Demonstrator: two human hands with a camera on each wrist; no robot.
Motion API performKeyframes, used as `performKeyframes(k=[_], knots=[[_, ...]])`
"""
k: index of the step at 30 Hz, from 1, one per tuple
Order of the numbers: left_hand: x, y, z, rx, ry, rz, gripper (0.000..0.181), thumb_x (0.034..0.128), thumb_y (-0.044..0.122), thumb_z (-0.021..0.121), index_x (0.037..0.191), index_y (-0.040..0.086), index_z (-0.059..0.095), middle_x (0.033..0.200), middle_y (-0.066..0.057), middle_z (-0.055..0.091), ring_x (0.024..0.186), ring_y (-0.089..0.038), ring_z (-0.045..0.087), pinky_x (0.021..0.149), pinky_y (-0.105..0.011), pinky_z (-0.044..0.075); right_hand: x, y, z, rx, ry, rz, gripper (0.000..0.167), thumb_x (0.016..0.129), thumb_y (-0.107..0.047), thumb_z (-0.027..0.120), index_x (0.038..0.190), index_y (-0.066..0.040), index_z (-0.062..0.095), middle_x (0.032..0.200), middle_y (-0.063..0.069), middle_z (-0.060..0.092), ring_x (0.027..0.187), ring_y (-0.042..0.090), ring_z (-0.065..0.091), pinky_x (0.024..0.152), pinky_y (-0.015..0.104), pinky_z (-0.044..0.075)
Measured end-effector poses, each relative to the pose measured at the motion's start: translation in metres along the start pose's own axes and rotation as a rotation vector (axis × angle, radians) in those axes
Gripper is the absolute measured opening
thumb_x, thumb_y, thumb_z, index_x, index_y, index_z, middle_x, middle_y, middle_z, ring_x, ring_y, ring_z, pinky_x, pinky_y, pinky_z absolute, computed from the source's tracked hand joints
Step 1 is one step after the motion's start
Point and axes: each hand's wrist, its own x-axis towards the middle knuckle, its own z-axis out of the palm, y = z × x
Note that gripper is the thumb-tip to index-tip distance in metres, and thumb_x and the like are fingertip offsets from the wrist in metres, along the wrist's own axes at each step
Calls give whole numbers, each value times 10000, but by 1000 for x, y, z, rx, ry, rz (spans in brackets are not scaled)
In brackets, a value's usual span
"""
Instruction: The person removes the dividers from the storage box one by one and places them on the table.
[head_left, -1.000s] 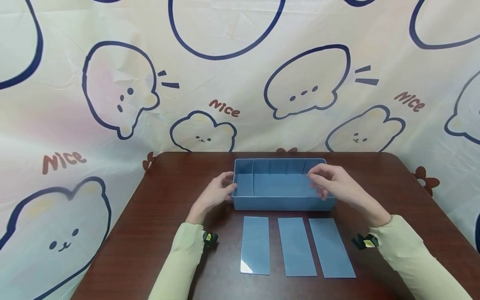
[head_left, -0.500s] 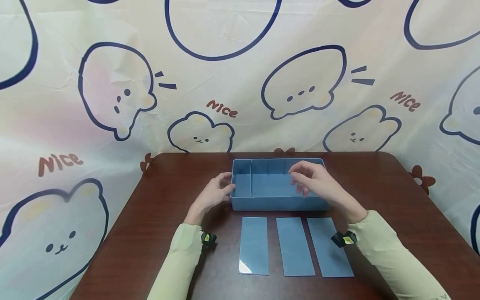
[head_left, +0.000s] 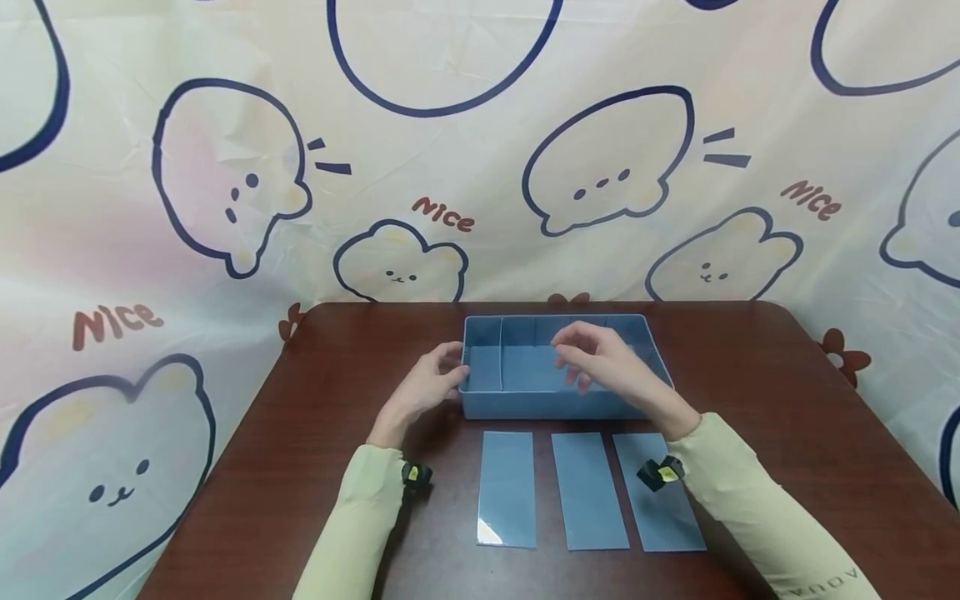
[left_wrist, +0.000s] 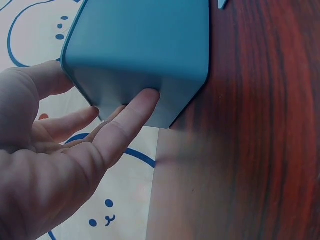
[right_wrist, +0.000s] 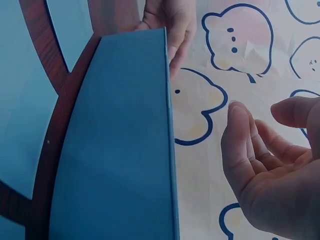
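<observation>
A blue open-topped box (head_left: 555, 406) stands on the table, with an upright divider (head_left: 501, 358) splitting off a narrow compartment at its left. My left hand (head_left: 420, 387) is at the box's left end; in the left wrist view its fairly straight fingers (left_wrist: 132, 117) touch the end wall. Over the wide compartment hovers my right hand (head_left: 600, 358), fingers loosely bent, nothing between thumb and fingertips in the right wrist view. Three flat blue rectangular panels lie in front of the box: a left one (head_left: 506, 489), a middle one (head_left: 590, 492) and a right one (head_left: 671, 525).
The dark brown wooden table (head_left: 300, 467) extends on both sides of the box. A cartoon-printed cloth (head_left: 480, 167) hangs behind the table's far edge. Short vertical ribs show on the box's inner back wall. My right wrist camera (head_left: 660, 473) hangs above the right panel.
My right hand has moved left over the box, from near its right end to above the middle of the wide compartment. My left hand has stayed at the left end. Box and panels have not moved.
</observation>
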Motion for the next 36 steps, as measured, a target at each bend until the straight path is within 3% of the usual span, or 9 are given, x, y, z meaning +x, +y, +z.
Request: performKeyframes(k=[11,26,31,36], knots=[[3,1,0,-2,-10,17,542,983,247,588,1482,179,388,1378,-113,531,1200,-292,592,903,-432,577,22,11,16,26,-15,24,270,997,-296,563,1196,-114,588,1024,194,663,765,340,670,615,379,599],[1,-1,-1,5,5,-13,542,985,248,583,1486,196,381,1392,-115,519,1187,-295,600,925,-446,565,45,17,39,64,-33,65,279,1001,-232,547,1237,-84,548,1151,292,618,878,466,647,623,373,601],[2,-2,-1,6,2,-13,558,987,252,580,1498,189,363,1400,-121,514,1186,-297,604,933,-449,561,51,14,48,76,-35,76,354,1001,-224,547,1288,-20,514,1173,288,606,895,419,668,630,383,605],[2,-1,0,-1,1,-8,563,984,253,586,1498,188,364,1396,-118,519,1183,-295,608,926,-439,564,57,11,54,63,-7,106,355,987,-207,562,1296,-39,511,1142,263,621,879,362,680,631,372,606]])
